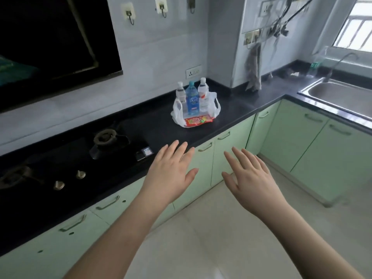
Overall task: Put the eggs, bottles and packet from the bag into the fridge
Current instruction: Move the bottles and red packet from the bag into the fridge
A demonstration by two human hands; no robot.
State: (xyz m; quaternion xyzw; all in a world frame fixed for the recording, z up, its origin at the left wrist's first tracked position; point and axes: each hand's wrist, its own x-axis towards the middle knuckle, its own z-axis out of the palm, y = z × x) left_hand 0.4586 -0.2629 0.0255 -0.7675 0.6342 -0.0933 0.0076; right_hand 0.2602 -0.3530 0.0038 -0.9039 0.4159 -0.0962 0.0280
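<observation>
A white plastic bag (178, 114) sits open on the black counter (231, 109). Three bottles stand in it: a clear one (180, 94) on the left, a blue one (192, 99) in the middle, a clear one (204, 93) on the right. A red packet (198, 120) lies flat at the bag's front. No eggs or fridge are in view. My left hand (171, 170) and my right hand (249, 174) hover palm-down with fingers spread, empty, in front of the counter edge, well short of the bag.
A gas stove (80, 158) with two burners and knobs fills the counter to the left. Green cabinets (231, 154) run below the counter. A steel sink (340, 97) with a tap is at the right under a window. A cloth (253, 69) hangs on the wall.
</observation>
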